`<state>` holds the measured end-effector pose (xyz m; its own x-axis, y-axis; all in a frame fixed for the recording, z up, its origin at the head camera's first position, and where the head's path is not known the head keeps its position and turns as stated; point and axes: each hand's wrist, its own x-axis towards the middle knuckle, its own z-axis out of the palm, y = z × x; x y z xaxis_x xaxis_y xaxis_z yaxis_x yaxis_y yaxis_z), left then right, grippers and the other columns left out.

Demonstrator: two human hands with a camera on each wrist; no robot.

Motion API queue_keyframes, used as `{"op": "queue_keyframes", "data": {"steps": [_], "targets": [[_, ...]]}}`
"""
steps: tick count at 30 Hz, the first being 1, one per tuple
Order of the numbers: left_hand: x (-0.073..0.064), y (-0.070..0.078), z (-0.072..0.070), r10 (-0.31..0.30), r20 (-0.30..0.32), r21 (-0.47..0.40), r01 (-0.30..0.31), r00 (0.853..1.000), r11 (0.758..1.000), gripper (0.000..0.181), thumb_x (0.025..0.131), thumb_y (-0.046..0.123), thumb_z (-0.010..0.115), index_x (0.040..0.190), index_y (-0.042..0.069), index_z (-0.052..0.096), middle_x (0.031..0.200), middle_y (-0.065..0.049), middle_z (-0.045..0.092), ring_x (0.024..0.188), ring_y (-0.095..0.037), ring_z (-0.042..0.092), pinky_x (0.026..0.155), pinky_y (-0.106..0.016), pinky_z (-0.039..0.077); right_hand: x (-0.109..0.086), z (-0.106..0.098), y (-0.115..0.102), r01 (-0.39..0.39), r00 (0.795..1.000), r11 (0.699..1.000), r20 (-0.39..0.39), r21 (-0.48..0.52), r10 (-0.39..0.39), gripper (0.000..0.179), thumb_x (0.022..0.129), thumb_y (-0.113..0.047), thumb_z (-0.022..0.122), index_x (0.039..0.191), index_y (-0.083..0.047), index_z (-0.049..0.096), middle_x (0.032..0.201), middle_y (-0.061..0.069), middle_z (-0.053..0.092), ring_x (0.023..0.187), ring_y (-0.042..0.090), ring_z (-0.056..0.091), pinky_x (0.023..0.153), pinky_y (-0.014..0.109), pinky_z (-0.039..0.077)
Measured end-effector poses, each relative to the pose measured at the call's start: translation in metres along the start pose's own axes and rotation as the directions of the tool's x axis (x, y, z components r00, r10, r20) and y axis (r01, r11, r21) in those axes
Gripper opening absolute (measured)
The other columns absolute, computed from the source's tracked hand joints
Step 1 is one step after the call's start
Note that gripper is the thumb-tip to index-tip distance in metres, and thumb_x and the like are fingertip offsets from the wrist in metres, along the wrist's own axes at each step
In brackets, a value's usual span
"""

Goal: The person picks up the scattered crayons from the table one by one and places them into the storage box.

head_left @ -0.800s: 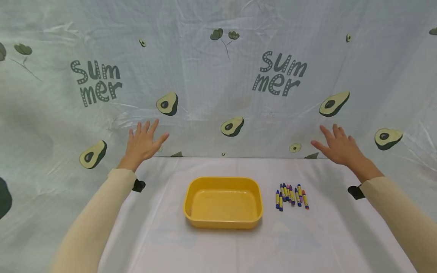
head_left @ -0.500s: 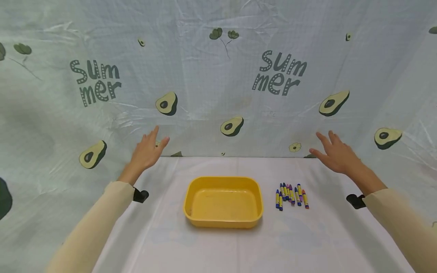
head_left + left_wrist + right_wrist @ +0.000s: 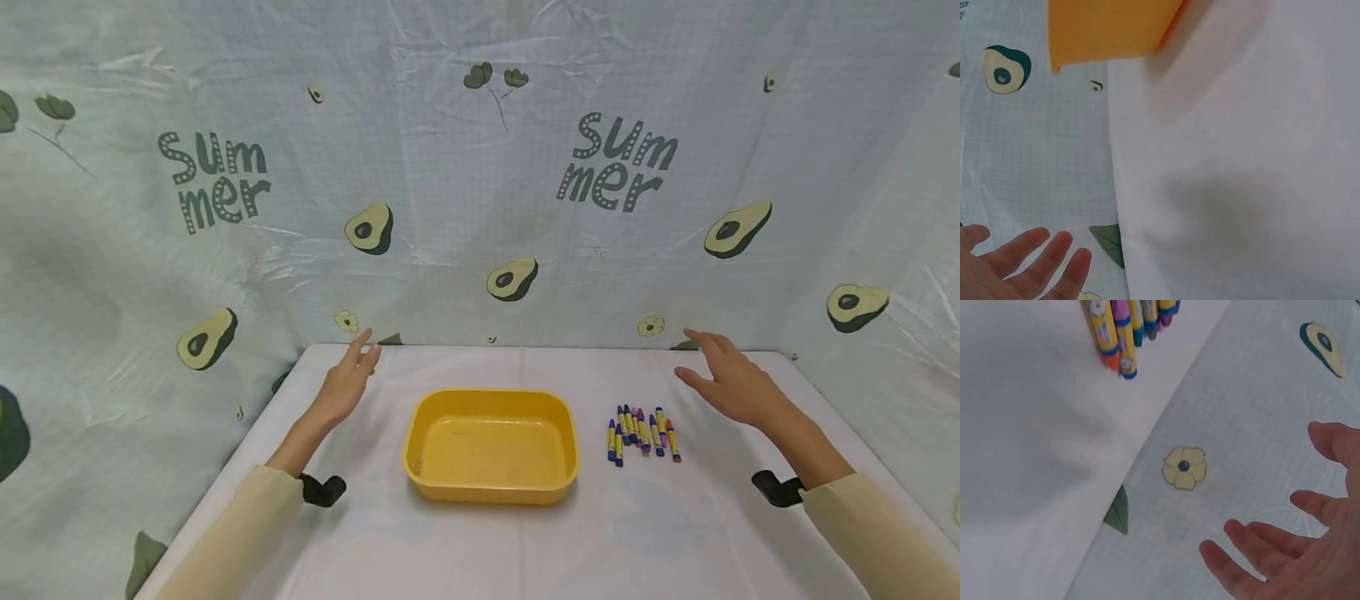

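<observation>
A yellow rectangular tray stands in the middle of the white table, with nothing inside it. To its right lies a small bunch of crayons, mostly blue and purple with yellow wrappers and one orange-red. My left hand is held in the air to the left of the tray, fingers extended and holding nothing. On the other side my right hand hovers beyond the crayons, also with its fingers spread. In the right wrist view the crayons appear at the top, apart from the fingers.
The white table ends at the back against a pale cloth printed with avocados and lettering. Black straps with cameras sit on both wrists, by the beige sleeves.
Both hands have come down from in front of the backdrop toward the table, the left also shifting slightly right. The tray and crayons have stayed in place.
</observation>
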<state>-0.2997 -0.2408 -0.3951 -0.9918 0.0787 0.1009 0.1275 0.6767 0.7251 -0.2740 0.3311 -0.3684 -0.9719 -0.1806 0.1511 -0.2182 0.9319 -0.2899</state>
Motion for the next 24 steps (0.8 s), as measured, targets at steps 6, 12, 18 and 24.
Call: {"op": "queue_keyframes", "data": {"steps": [6,12,18,24], "targets": [[-0.008,-0.001,0.027,-0.034,0.019,-0.076,0.036,0.999,0.996,0.064,0.111,0.052,0.032,0.165,0.019,0.024,0.138,-0.026,0.061,0.111,-0.036,0.068,0.088,-0.042,0.061,-0.007,0.019,-0.002,0.009,1.0,0.998,-0.006,0.068,-0.008,0.074,0.104,-0.041,0.059,0.158,0.002,0.03,0.153,0.037,0.036,0.133,0.055,0.048,0.101,0.075,0.045],[-0.017,0.004,0.051,-0.058,0.117,-0.115,0.072,0.991,0.991,0.062,0.11,0.052,0.038,0.165,0.024,0.028,0.119,-0.02,0.064,0.088,-0.023,0.067,0.076,-0.032,0.062,-0.01,0.032,-0.007,-0.001,1.0,0.993,0.003,0.115,0.0,0.073,0.104,-0.037,0.061,0.157,0.003,0.031,0.151,0.035,0.041,0.131,0.054,0.053,0.099,0.07,0.05],[-0.024,0.009,0.064,0.0,0.187,-0.089,0.017,0.982,0.996,0.057,0.111,0.043,0.044,0.163,0.025,0.032,0.116,-0.016,0.064,0.087,-0.02,0.062,0.074,-0.03,0.057,-0.012,0.038,-0.013,0.001,1.0,0.985,0.007,0.17,-0.002,0.07,0.103,-0.033,0.062,0.156,0.003,0.034,0.149,0.035,0.046,0.129,0.053,0.055,0.098,0.067,0.053],[-0.024,0.008,0.071,0.085,0.168,-0.023,-0.083,0.982,0.996,0.047,0.11,0.027,0.05,0.156,0.018,0.048,0.119,-0.012,0.067,0.096,-0.019,0.057,0.077,-0.029,0.047,-0.01,0.044,-0.011,0.008,0.999,0.982,0.029,0.188,-0.014,0.066,0.103,-0.031,0.062,0.154,0.003,0.038,0.145,0.035,0.051,0.126,0.052,0.059,0.097,0.065,0.055]]}}
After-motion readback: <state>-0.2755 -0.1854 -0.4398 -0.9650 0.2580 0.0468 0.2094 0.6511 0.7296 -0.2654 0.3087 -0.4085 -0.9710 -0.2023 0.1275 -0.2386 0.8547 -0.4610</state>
